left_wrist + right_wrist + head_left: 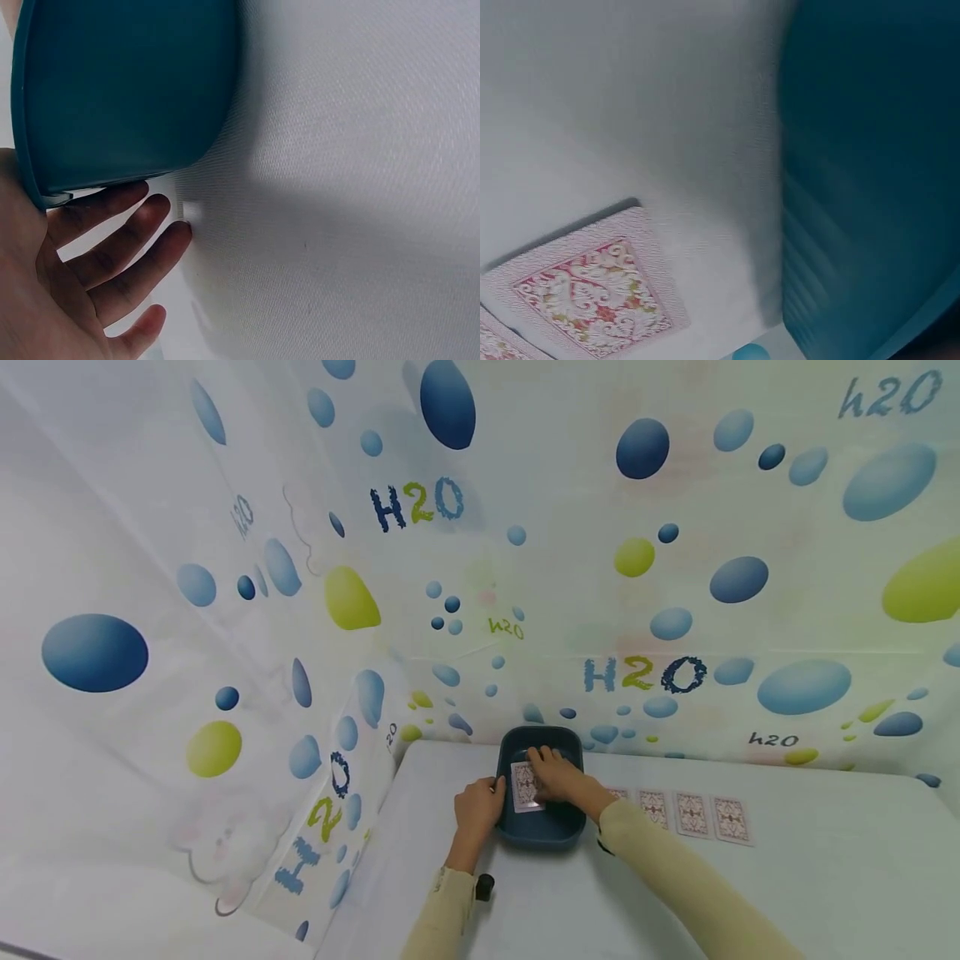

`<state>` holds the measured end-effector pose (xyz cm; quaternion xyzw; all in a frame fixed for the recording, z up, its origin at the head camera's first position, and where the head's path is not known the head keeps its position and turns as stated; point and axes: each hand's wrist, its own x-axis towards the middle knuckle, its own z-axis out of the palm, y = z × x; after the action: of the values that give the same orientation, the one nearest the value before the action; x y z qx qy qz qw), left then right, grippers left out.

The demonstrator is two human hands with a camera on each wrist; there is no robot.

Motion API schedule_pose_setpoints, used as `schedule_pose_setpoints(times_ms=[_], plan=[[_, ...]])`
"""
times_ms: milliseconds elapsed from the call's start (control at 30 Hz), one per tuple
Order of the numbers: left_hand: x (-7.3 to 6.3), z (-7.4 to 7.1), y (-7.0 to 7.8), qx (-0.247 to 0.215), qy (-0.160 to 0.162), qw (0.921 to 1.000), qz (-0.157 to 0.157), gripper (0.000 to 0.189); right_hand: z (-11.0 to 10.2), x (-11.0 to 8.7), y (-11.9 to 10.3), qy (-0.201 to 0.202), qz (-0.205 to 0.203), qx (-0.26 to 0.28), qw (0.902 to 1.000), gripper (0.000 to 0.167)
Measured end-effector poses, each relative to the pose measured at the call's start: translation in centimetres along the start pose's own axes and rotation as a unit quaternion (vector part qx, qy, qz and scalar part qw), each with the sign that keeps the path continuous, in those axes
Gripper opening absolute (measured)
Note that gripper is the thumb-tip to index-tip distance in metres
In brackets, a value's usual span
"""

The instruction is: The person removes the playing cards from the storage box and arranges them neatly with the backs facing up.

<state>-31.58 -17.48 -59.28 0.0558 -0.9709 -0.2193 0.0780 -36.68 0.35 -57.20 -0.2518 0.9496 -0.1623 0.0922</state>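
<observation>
Left grip (478, 806) on teal basin (538, 841), white table (825, 877), droplet-printed wall (555, 602)

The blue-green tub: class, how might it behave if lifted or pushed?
The tub has a thin rim, so it is probably light for its size. Its evenly curved wall looks fairly stiff. With its broad bottom, it would likely slide before tipping.
</observation>
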Motion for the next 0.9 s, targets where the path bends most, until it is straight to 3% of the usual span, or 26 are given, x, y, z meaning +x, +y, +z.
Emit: schedule_pose_setpoints(times_ms=[133,467,900], plan=[[0.0,-0.1,0.1,-0.002,-0.004,1.0000,-0.002,0.040,0.5,-0.1,0.3,0.022,-0.015,0.035,0.9990,0.069],[-0.2,0.0,-0.1,-0.010,0.003,0.9999,0.000,0.039,0.3,-0.7,0.4,0.022,-0.010,0.150,0.9883,0.043],[-0.2,-0.1,0.1,-0.014,-0.008,0.9998,-0.011,0.042,-1.9,-3.3,2.1,0.049,-0.015,0.225,0.9729,0.043]])
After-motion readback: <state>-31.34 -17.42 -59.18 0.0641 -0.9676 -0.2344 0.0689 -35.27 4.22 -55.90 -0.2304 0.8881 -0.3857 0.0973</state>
